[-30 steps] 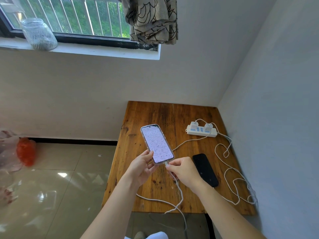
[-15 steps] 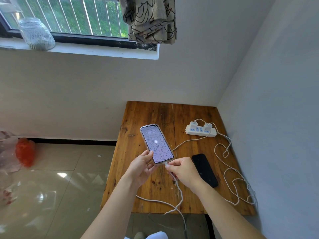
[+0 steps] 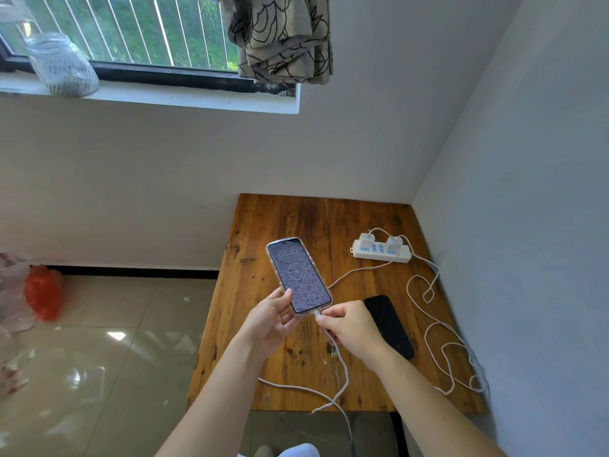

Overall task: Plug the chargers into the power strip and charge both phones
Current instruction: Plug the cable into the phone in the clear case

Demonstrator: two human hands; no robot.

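Note:
My left hand [image 3: 268,319] holds a phone in a clear case [image 3: 298,275] above the wooden table [image 3: 273,222], its screen lit with a clock and a charging ring. My right hand [image 3: 351,326] pinches the plug of a white cable [image 3: 342,374] at the phone's bottom edge. A white power strip [image 3: 382,252] lies at the table's back right with two white chargers [image 3: 367,239] plugged in. A black phone [image 3: 389,324] lies face up, dark, just right of my right hand. A second white cable [image 3: 438,328] coils along the table's right side.
The table sits in a room corner, with walls behind and to the right. A glass jar [image 3: 62,65] stands on the window sill, a curtain [image 3: 283,37] hangs above. A red bag [image 3: 43,291] lies on the tiled floor at left.
The phone's screen has gone from a plain bright wallpaper to a darker view with a clock and a charging ring. Both hands stay in the same place.

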